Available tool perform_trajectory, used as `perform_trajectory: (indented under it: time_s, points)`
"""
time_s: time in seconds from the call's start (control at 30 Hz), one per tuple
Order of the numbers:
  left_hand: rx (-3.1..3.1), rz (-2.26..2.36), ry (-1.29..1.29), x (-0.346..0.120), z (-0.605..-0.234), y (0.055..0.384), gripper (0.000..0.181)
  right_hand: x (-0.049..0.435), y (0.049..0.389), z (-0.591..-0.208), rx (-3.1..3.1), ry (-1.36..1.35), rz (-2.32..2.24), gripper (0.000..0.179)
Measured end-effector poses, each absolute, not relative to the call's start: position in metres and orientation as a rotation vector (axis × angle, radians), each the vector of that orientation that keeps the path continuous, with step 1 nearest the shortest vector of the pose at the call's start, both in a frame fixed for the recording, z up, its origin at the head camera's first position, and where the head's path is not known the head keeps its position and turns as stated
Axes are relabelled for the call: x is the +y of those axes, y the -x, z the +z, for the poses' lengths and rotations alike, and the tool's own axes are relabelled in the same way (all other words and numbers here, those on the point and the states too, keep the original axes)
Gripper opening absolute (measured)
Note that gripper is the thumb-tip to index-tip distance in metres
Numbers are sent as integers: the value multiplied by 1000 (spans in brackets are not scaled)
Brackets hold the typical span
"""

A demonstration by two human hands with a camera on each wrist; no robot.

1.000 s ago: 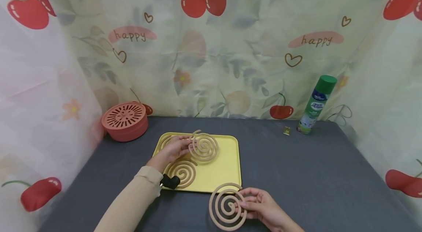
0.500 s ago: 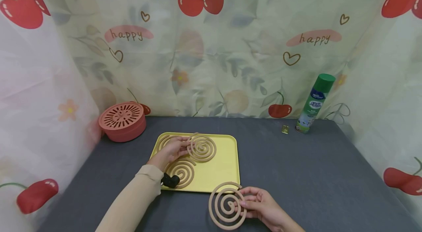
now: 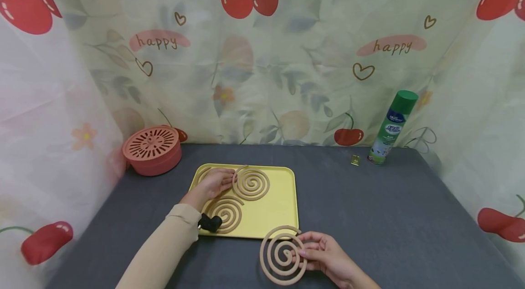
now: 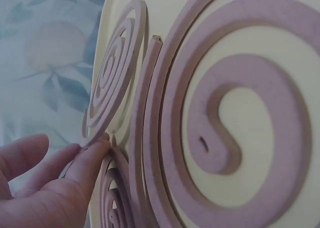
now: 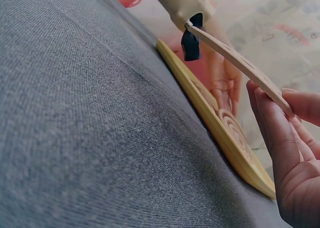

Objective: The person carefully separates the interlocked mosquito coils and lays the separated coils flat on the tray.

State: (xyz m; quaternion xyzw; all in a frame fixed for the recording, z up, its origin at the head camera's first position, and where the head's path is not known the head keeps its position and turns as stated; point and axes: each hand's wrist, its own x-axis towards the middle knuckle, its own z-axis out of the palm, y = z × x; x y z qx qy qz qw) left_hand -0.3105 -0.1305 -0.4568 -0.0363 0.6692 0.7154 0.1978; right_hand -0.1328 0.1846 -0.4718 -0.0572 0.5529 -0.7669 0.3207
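Note:
My left hand (image 3: 214,183) is over the left part of a yellow tray (image 3: 279,216), fingertips at the edge of a brown mosquito coil (image 3: 251,183) lying toward the back. In the left wrist view the thumb stands apart from the fingers, which touch that coil (image 4: 120,83). A second coil (image 3: 224,214) lies at the tray's front left, below the wrist. Partly hidden behind the hand is a third coil (image 3: 203,173) at the back left. My right hand (image 3: 328,257) pinches another mosquito coil (image 3: 288,253) between thumb and fingers, raised and tilted, before the tray's front right corner.
A round red box with a slotted lid (image 3: 152,150) stands at the back left of the dark tablecloth (image 3: 352,207). At the back right are a green spray can (image 3: 391,129) and a small gold metal piece (image 3: 355,160). A printed curtain (image 3: 270,74) encloses the table.
My left hand has lowered its mosquito coil flat onto the tray, loosened its pinch and drawn slightly left. My right hand keeps holding its coil in nearly the same spot.

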Motion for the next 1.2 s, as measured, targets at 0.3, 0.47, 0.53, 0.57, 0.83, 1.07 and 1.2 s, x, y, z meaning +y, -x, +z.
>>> perform_trajectory:
  time_s: [0.3,0.47,0.53,0.57,0.83,1.07,1.2]
  points:
    - [1892,1971,96,-129,-453,308,44,185,133,-471,1447,166,-2025,27]
    - [1895,1963,80,-129,-453,308,46,185,132,-470,1458,169,-2024,28]
    - [1891,1970,69,-130,-452,308,46,184,132,-470,1463,168,-2025,28]
    - [1893,1974,60,-130,-453,308,46,184,132,-470,1464,166,-2027,28]
    - [1887,2027,62,-128,-446,301,48,185,132,-469,1484,140,-2035,27]
    - [1897,2032,81,-128,-453,306,47,186,133,-468,1506,149,-2041,27]
    - [1857,2104,-10,-140,-486,329,48,185,139,-465,1506,223,-2046,24]
